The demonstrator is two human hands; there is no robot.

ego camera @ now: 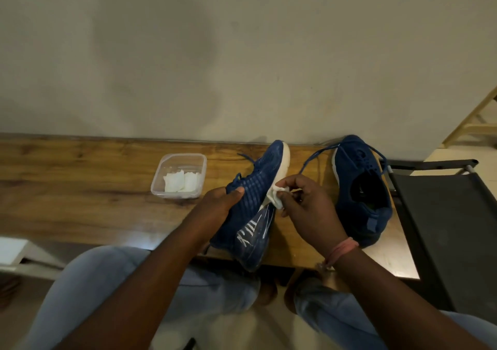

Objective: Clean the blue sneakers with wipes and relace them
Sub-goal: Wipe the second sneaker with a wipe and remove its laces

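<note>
On the wooden table [80, 188], left hand [220, 201] grips sneaker [252, 193]; right hand [309, 204] pinches wipe [277, 200].

The left hand [224, 201] covers the near side of the held sneaker [250, 201], and its fingers go out of sight behind the upper. That shoe's heel end is blurred, the white marks on it unreadable. The wipe [277, 201] is mostly buried in the right hand [306, 209]. Inside the other sneaker [361, 191] all is dark. The surface [80, 188] runs off at the left edge. The chair [441, 215] at right is cut off.
</note>
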